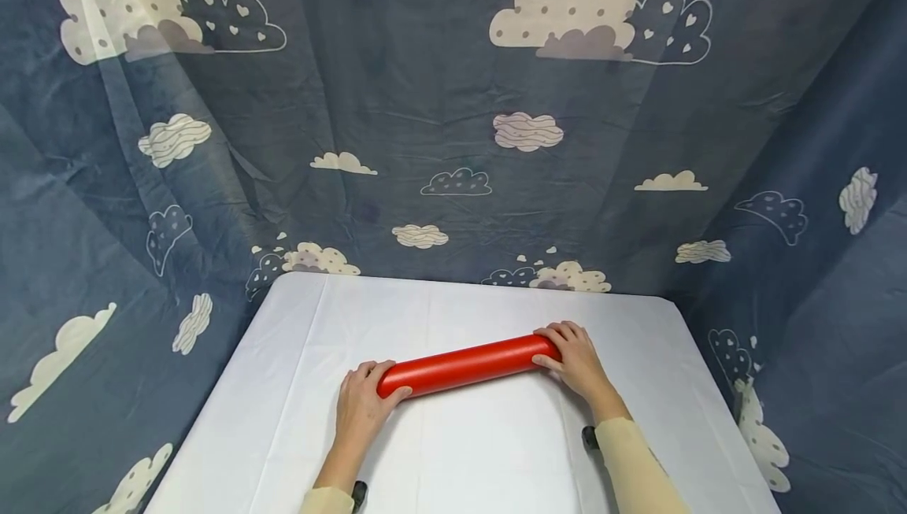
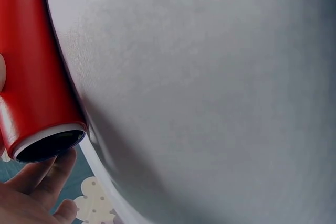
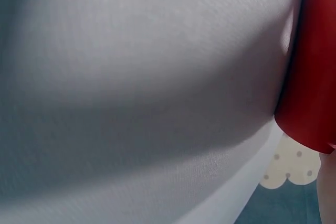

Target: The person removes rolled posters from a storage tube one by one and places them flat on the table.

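Note:
A long red tube [image 1: 468, 366] lies slantwise across the middle of the white table, its right end farther from me. My left hand [image 1: 360, 412] holds the left end, thumb on the near side and fingers over the far side. At the other end, my right hand [image 1: 575, 360] grips it likewise. The left wrist view shows the red tube [image 2: 37, 72] with a pale rim round a dark end, and fingers [image 2: 52, 179] beside that end. Only part of the red tube [image 3: 312, 72] appears at the right edge of the right wrist view.
A white cloth [image 1: 496, 451] covers the table. Dark blue curtains [image 1: 411, 97] with cloud prints hang behind and at both sides. A small black object [image 1: 590, 438] sits at the right wrist, another [image 1: 359, 492] at the left.

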`<state>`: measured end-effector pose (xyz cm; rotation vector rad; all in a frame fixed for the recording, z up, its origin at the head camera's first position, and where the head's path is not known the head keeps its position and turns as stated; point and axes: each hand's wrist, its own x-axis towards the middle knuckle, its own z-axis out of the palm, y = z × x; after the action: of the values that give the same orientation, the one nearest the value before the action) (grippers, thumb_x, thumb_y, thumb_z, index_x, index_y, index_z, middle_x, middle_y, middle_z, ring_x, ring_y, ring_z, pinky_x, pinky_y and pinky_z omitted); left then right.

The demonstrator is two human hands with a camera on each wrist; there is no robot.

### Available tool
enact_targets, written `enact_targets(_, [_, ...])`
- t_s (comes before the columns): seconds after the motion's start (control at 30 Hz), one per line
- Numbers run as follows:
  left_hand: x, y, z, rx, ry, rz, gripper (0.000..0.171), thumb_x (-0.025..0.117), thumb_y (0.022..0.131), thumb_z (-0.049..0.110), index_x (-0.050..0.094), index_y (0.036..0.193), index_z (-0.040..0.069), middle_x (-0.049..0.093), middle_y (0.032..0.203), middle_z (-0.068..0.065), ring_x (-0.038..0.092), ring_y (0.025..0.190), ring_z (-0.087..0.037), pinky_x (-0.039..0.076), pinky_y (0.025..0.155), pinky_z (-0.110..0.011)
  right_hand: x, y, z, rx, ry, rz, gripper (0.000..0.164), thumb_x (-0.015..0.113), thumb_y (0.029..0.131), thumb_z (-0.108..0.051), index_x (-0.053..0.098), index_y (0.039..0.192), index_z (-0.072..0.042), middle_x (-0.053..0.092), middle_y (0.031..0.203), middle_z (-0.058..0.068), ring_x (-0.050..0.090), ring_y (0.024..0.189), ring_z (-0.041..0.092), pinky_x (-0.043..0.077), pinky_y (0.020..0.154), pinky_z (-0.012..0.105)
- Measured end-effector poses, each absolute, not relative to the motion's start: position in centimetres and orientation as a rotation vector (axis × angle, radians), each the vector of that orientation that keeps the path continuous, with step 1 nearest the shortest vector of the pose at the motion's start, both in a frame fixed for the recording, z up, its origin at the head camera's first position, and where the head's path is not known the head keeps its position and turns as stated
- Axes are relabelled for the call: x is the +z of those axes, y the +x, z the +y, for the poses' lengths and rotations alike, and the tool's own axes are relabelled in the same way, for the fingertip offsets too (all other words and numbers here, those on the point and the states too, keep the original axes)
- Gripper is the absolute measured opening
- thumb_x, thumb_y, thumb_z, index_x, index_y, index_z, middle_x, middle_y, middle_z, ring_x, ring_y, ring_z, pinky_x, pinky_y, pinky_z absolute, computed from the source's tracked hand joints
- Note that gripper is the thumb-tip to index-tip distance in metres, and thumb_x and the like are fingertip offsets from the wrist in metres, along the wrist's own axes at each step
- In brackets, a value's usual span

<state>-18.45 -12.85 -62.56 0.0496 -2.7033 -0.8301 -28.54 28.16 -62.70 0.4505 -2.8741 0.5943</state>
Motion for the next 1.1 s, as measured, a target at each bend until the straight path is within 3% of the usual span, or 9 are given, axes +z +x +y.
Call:
enact_targets(0.1, [-62.6, -18.3, -12.9, -0.835, 0.057, -2.707, 0.053, 0.09, 0.083, 0.044, 0.074, 0.128, 0.02, 0.07, 0.123, -0.014, 0.063, 0.117, -0.035, 0.044, 0.116, -0.064, -62.6, -28.5, 28.1, 0.585, 0.438, -2.9, 0.059, 0.082, 0.09, -0.047, 0.066, 0.139, -0.02, 0.061, 0.142, 0.017, 0.041, 0.144, 0.046, 0.031, 0.121, 0.073])
enact_targets(0.3, [-62.6, -18.2, -12.8, -0.823, 0.055, -2.692, 0.052, 0.091, 0.082, 0.042, 0.075, 0.126, 0.019, 0.07, 0.12, -0.014, 0.064, 0.114, -0.035, 0.045, 0.114, -0.064, -62.0, -28.4, 28.0, 0.611, 0.414, -2.955, 0.07, 0.081, 0.089, -0.048, 0.059, 0.15, -0.021, 0.049, 0.16, 0.021, 0.03, 0.154, 0.052, 0.02, 0.122, 0.081])
enact_targets(0.5, [-62.4, -18.2, -12.7, -0.835, 0.06, -2.694, 0.052, 0.091, 0.082, 0.042, 0.075, 0.127, 0.02, 0.07, 0.121, -0.014, 0.064, 0.115, -0.036, 0.046, 0.112, -0.063, -60.4, -28.1, 27.9, 0.663, 0.329, -2.973, 0.081, 0.083, 0.087, -0.049, 0.052, 0.156, -0.022, 0.041, 0.167, 0.023, 0.026, 0.156, 0.053, 0.015, 0.122, 0.082])
enact_targets(0.73, [-62.4, -18.2, -12.7, -0.82, 0.065, -2.684, 0.052, 0.092, 0.081, 0.041, 0.076, 0.125, 0.019, 0.071, 0.119, -0.014, 0.065, 0.114, -0.035, 0.046, 0.113, -0.064, -58.6, -27.2, 27.1, 0.7, 0.338, -2.928, 0.085, 0.083, 0.088, -0.051, 0.048, 0.16, -0.022, 0.039, 0.169, 0.021, 0.028, 0.156, 0.051, 0.02, 0.124, 0.079])
enact_targets(1.1, [-62.3, -18.1, -12.7, -0.832, 0.036, -2.673, 0.052, 0.092, 0.081, 0.04, 0.076, 0.124, 0.018, 0.071, 0.118, -0.014, 0.066, 0.114, -0.034, 0.044, 0.115, -0.065, -56.3, -25.2, 23.7, 0.794, 0.434, -2.858, 0.094, 0.087, 0.083, -0.05, 0.043, 0.163, -0.03, 0.038, 0.171, 0.014, 0.031, 0.157, 0.047, 0.031, 0.116, 0.082])
